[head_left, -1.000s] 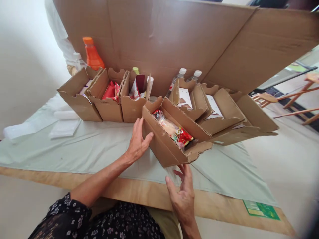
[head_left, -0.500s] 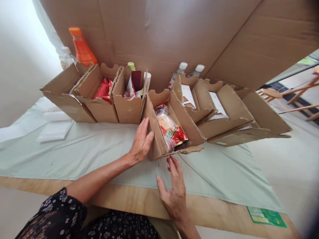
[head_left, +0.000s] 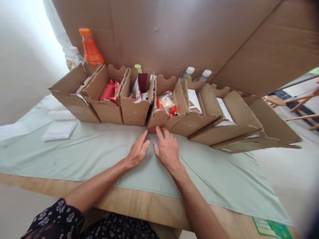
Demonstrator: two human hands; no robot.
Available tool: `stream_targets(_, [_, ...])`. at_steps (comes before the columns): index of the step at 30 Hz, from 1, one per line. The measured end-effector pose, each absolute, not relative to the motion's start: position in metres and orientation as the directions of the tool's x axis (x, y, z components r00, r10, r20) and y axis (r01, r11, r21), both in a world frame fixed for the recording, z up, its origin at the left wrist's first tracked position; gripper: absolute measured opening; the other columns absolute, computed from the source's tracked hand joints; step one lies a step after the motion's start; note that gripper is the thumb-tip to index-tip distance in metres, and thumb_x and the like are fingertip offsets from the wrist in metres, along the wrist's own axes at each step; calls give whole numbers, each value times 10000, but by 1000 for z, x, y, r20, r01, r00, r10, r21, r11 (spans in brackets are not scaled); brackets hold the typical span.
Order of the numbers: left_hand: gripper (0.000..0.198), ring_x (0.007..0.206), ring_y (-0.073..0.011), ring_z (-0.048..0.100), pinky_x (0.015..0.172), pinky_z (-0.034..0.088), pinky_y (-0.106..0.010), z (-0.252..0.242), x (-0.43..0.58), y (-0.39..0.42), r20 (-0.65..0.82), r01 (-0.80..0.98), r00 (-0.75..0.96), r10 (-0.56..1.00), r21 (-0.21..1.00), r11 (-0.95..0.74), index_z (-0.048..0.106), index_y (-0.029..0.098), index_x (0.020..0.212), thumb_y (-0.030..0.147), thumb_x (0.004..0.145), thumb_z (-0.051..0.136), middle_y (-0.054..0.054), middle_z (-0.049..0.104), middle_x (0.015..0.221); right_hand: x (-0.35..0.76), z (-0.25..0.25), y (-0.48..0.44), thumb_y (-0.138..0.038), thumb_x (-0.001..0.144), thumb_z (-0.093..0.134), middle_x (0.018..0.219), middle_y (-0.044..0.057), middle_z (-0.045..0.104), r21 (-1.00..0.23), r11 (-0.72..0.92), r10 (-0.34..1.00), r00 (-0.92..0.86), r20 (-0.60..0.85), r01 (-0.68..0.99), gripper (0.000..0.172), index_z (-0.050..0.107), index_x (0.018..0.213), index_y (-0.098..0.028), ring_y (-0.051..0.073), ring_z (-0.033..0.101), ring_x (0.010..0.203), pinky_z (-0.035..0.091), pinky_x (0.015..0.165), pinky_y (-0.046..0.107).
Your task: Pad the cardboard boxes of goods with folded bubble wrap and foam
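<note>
A row of open cardboard boxes stands on a pale green cloth [head_left: 99,146]. The fourth box from the left [head_left: 161,118] holds a clear and red snack packet [head_left: 165,103]. My left hand [head_left: 137,151] rests flat on the cloth, fingertips at the foot of that box, fingers stretched out and holding nothing. My right hand [head_left: 166,147] lies beside it, fingers spread, fingertips touching the box's front wall. Boxes to the left hold red packets [head_left: 111,91] and a white and red packet [head_left: 136,93].
A big cardboard sheet [head_left: 174,36] stands behind the row. An orange bottle [head_left: 90,49] and two clear bottles [head_left: 196,74] rise behind the boxes. Flattened boxes [head_left: 239,132] lean at the right. White folded sheets [head_left: 59,127] lie at the left. The wooden table edge [head_left: 149,205] runs near me.
The box with the snack packet has turned and slid back into line with the row. My right hand moved up from below the box to its front; my left hand dropped to the cloth.
</note>
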State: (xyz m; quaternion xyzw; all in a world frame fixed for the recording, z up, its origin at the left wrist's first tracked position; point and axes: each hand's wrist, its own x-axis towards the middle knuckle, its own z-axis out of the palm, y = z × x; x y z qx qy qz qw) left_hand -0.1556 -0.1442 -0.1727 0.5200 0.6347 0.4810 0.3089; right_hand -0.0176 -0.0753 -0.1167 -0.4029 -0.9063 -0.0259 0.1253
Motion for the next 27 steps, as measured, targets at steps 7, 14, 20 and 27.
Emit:
stream_targets(7, [621, 1492, -318, 443, 1261, 320, -559, -179, -153, -145, 138, 432, -240, 961, 902, -21, 417, 99, 1537, 450, 1027, 375, -216, 472, 1592, -19, -102, -51, -270, 955, 565, 1324, 185, 670, -167, 701, 704, -635, 320, 693, 473, 572, 1408, -133, 324, 649, 1113, 507, 898, 441])
stream_targets(14, [487, 1398, -318, 532, 1199, 411, -545, -182, -154, -139, 211, 405, -248, 946, 909, -97, 531, 131, 1420, 364, 1003, 437, -209, 575, 1477, -88, -33, -46, -266, 976, 512, 1034, 74, 779, -248, 702, 712, -658, 244, 667, 671, 302, 1610, -198, 240, 712, 841, 504, 785, 345])
stream_targets(20, [431, 1390, -346, 533, 1026, 563, -517, -165, -154, -165, 159, 422, -302, 940, 906, -18, 648, 123, 1279, 214, 864, 579, -227, 547, 1499, -121, -11, -38, -250, 1009, 462, 946, 122, 782, -145, 632, 772, -601, 209, 761, 296, 662, 1222, -205, 296, 727, 883, 436, 726, 325])
stream_targets(27, [249, 1189, -255, 643, 989, 568, -441, -153, -177, -267, 339, 479, -612, 715, 878, -6, 696, 236, 1132, 220, 926, 556, -99, 679, 1231, -27, -31, -117, -197, 999, 494, 801, 34, 763, -307, 834, 552, -706, 443, 459, 197, 683, 941, -197, 171, 706, 710, 423, 642, 251])
